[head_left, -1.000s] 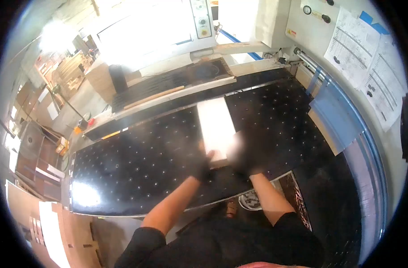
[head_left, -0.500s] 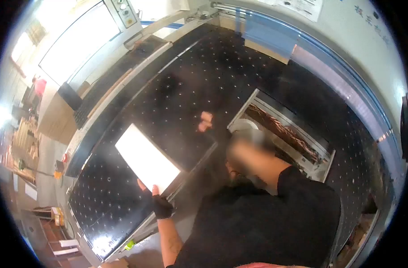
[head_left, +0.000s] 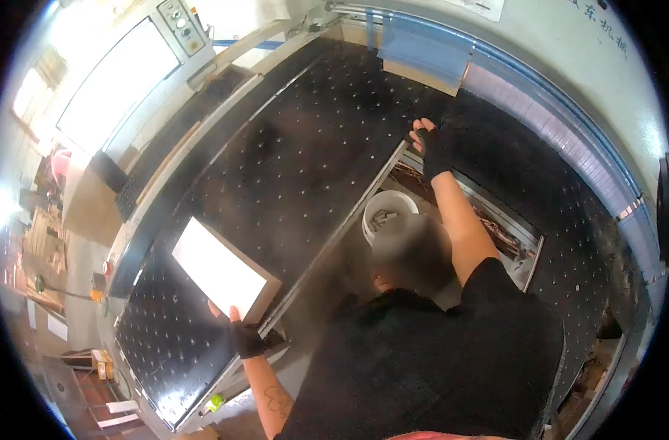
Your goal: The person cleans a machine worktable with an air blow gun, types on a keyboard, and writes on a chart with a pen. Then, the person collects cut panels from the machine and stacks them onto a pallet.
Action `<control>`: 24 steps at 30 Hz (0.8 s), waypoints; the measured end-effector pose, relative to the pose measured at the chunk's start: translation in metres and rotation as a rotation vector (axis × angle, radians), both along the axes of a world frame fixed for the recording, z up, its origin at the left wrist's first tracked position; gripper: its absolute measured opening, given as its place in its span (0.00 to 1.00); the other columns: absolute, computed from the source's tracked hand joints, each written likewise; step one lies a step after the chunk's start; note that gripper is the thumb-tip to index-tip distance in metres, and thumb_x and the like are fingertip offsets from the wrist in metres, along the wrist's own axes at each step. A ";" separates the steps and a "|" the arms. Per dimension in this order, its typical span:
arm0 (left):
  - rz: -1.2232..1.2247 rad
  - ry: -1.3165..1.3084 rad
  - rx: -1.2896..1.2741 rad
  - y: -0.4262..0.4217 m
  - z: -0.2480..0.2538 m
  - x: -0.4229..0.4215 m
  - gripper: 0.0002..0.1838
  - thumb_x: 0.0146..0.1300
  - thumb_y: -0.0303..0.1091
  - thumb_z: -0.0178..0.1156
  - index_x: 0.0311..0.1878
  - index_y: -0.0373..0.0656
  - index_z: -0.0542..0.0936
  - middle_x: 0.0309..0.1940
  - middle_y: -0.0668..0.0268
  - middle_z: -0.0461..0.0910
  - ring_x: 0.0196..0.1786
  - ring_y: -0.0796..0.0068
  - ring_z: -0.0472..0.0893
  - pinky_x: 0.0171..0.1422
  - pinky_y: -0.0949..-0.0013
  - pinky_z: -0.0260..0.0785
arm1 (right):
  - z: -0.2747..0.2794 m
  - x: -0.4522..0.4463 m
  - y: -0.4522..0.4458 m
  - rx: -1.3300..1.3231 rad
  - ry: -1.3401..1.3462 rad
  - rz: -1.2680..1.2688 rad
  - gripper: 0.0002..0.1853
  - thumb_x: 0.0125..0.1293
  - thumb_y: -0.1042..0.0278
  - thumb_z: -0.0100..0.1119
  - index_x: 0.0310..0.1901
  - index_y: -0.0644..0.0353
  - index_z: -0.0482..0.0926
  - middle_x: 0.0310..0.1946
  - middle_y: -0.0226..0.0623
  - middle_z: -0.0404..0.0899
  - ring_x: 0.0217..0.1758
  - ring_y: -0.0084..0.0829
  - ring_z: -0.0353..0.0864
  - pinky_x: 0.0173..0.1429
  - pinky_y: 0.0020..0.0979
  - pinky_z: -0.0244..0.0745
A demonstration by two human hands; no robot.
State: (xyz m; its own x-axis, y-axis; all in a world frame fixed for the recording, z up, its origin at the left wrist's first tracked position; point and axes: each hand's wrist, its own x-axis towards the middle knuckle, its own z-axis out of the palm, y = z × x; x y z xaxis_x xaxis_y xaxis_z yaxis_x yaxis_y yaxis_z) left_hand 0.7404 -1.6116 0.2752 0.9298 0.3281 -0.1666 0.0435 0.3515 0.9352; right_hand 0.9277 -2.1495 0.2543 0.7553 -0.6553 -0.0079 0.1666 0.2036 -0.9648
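My left hand (head_left: pixel 240 334), in a black fingerless glove, grips the near end of a thick rectangular white-topped board (head_left: pixel 218 268) with tan sides. The thumb lies at its top edge; the other fingers are partly hidden beside it. The board rests on the black dotted table (head_left: pixel 276 176). My right hand (head_left: pixel 424 143), gloved the same way, is stretched out over the table by the far corner of a metal-edged opening. Its fingers are slightly apart, and nothing shows in them.
A white bucket (head_left: pixel 387 202) holding small greyish pieces stands in the opening, partly covered by a blurred dark shape. Brown strips (head_left: pixel 495 231) lie along the opening. Blue strip curtains (head_left: pixel 426 51) hang at the back. A bright screen (head_left: pixel 122 81) is at upper left.
My right hand has moved away from beside the board, far over to the right and back, uncovering the bucket. My left hand and the board have shifted slightly left and nearer in view.
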 end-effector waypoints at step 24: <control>-0.359 -0.105 -0.043 -0.169 -0.005 0.117 0.38 0.69 0.36 0.51 0.78 0.62 0.46 0.68 0.53 0.60 0.65 0.51 0.68 0.65 0.44 0.68 | -0.055 0.055 -0.277 0.222 -0.010 -0.207 0.22 0.69 0.56 0.58 0.63 0.47 0.70 0.60 0.24 0.76 0.54 0.36 0.76 0.55 0.37 0.70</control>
State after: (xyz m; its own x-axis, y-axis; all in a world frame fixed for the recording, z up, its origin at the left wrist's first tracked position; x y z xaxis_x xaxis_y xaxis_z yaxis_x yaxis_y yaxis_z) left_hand 0.8579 -1.7807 0.2707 0.9971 -0.0273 -0.0710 0.0761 0.3704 0.9257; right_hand 0.9831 -2.4261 0.1995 0.6067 -0.7783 -0.1617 0.2356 0.3703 -0.8985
